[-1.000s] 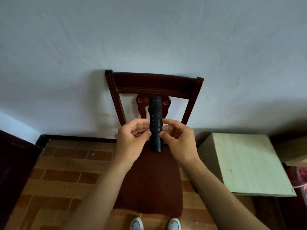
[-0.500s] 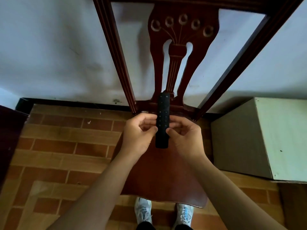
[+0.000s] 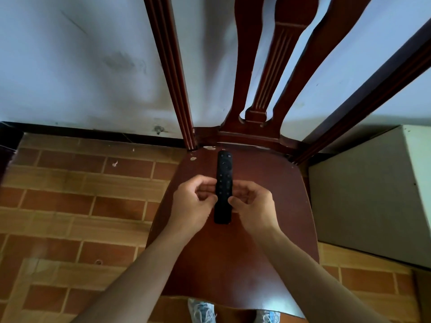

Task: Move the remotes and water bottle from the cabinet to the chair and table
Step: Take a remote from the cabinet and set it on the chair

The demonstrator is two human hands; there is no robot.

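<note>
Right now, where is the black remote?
Head view, centre: the remote is pinched between the left hand and right hand over the chair seat, rear half, top end toward the backrest.

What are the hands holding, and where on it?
The black remote, pinched at its long edges near the middle: left hand on one side, right hand on the other.
</note>
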